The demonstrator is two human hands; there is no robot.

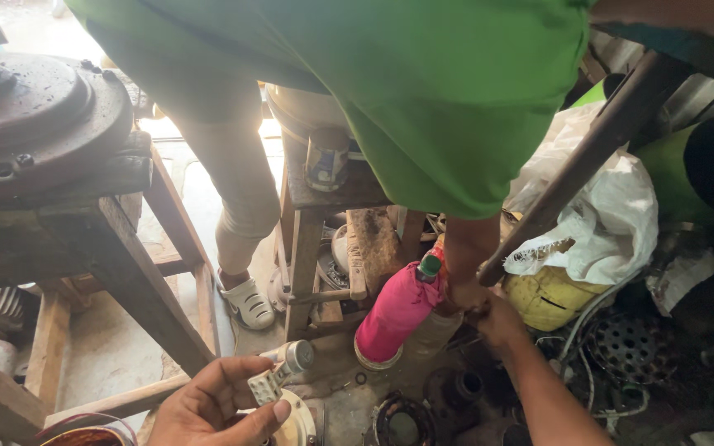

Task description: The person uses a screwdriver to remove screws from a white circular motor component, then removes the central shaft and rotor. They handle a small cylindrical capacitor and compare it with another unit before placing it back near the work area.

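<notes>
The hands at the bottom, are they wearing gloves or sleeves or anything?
No gloves. The left hand is bare, with no ring or watch showing. The right hand and its forearm are bare too, with no sleeve as far as the picture's edge. The fingers have short, plain nails.

A small white perforated fitting (264,386) lies tilted in the left palm, touching a grey cylindrical part (293,358), possibly a capped tube, angled up-right.
</notes>
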